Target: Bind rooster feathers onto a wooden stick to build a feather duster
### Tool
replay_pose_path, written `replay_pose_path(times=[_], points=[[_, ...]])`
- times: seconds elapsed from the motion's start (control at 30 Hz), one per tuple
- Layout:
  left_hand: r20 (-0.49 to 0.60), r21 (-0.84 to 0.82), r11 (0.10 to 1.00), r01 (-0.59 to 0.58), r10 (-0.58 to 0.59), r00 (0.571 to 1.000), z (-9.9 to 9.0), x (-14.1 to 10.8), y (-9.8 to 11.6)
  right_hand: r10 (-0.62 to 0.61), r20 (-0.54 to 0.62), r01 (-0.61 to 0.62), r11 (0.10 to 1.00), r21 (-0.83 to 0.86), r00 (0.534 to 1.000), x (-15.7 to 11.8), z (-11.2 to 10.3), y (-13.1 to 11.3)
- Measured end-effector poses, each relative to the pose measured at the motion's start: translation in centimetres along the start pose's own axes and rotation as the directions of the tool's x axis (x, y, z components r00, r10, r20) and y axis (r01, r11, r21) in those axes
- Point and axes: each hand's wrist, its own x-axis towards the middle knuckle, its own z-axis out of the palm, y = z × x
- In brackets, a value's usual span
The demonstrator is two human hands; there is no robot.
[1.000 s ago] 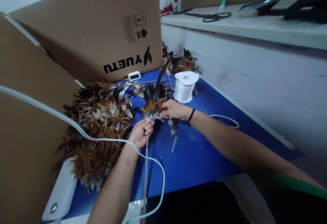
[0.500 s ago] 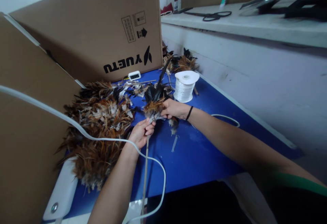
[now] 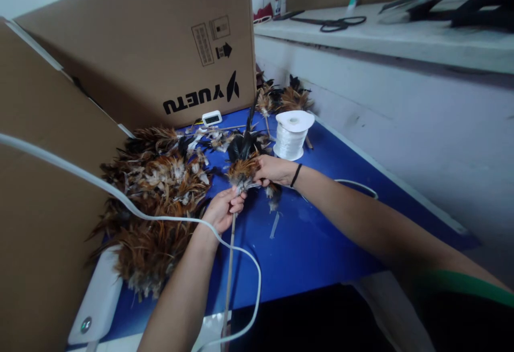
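My left hand (image 3: 225,208) is closed around a thin wooden stick (image 3: 230,266), just below a bundle of brown and black feathers (image 3: 241,171) at its top. Long black feathers rise from the bundle. My right hand (image 3: 277,171), with a dark band at the wrist, pinches at the bundle's right side; a pale strip shows between the two hands, and what exactly the right fingertips hold is partly hidden. A white spool of cord (image 3: 289,140) stands just behind my right hand. To the left lies a big heap of loose brown feathers (image 3: 160,196).
A large cardboard box (image 3: 132,52) walls off the back and left of the blue table (image 3: 305,250). A white cable (image 3: 168,218) crosses before my left forearm. A white power bank (image 3: 96,298) lies front left; scissors (image 3: 341,23) rest on the ledge at right.
The feather bundle has turned slightly, and its long black feathers stand more upright. Both hands keep almost the same place and hold.
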Motion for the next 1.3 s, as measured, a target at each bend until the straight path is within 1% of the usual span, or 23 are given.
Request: replay_pose_path(times=[0.1,0.23,0.43,0.63,0.77,0.83,0.9,0.97,1.07,1.1,1.2,1.3], points=[[-0.006,-0.025,1.0,0.012,-0.012,1.0,-0.1,0.0,0.0,-0.007,-0.018,0.008,1.0,0.023,1.0,0.0,0.0,0.0],[0.023,-0.059,0.998,0.025,-0.024,0.999,-0.2,0.1,0.0,0.01,-0.036,-0.009,0.999,0.037,0.999,0.1,-0.1,0.2],[0.014,-0.067,0.997,0.026,-0.025,1.0,-0.1,0.0,-0.1,0.037,-0.117,-0.028,0.997,0.074,0.992,0.3,0.0,0.3],[0.019,-0.075,0.997,0.034,-0.033,0.999,0.1,-0.2,0.0,0.066,-0.094,-0.052,0.987,0.152,0.993,0.2,0.0,-0.1],[-0.008,-0.085,0.996,0.04,-0.041,0.999,0.3,-0.2,0.0,0.075,-0.098,-0.055,0.979,0.194,0.992,0.5,0.2,0.1],[-0.03,-0.098,0.995,0.036,-0.039,0.999,0.4,-0.2,0.0,0.063,-0.105,-0.04,0.978,0.205,0.993,0.7,0.3,0.4],[-0.047,-0.126,0.992,0.018,-0.024,0.999,0.4,-0.1,0.1,0.027,-0.085,-0.008,0.977,0.215,0.996,0.8,0.4,0.7],[-0.052,-0.163,0.987,-0.003,-0.006,0.999,0.4,-0.1,0.2,-0.008,-0.076,0.025,0.974,0.224,0.997,0.8,0.4,1.1],[-0.046,-0.215,0.977,-0.016,0.006,0.999,0.3,-0.2,0.5,-0.038,-0.097,0.058,0.974,0.218,0.995,0.2,0.3,1.5],[-0.046,-0.232,0.973,-0.021,0.01,0.999,0.2,-0.2,0.7,-0.047,-0.091,0.065,0.976,0.209,0.995,0.0,0.3,1.6],[-0.063,-0.284,0.958,-0.046,0.03,0.998,0.1,-0.3,1.2,-0.079,-0.024,0.081,0.986,0.144,0.997,-1.0,0.3,1.8],[-0.084,-0.329,0.941,-0.074,0.049,0.995,-0.1,-0.4,1.7,-0.125,-0.015,0.126,0.99,0.057,0.992,-1.7,0.5,2.1]])
